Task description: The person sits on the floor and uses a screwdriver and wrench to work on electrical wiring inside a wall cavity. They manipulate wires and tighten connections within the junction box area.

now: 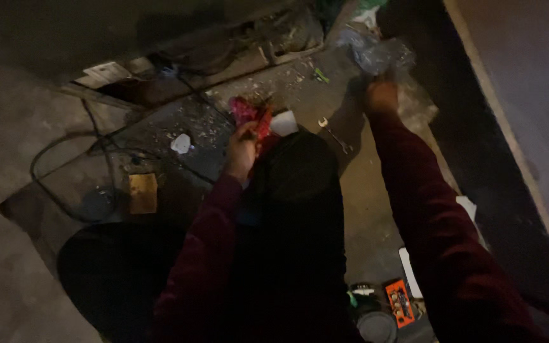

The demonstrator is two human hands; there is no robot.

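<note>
My left hand (241, 150) is closed on a red cloth-like object (253, 118) just above my dark knee (300, 184). My right hand (381, 96) reaches far forward and grips a crumpled clear plastic bag (379, 56) on the floor. Both arms wear dark red sleeves. The scene is dim, so the fingers are hard to make out.
A small wrench (335, 134) lies on the concrete floor between my hands. Black cables (90, 143) loop at the left, near a yellowish block (143, 192). An orange box (399, 303) and a round tin (376, 326) sit at the bottom. A raised ledge (503, 127) runs along the right.
</note>
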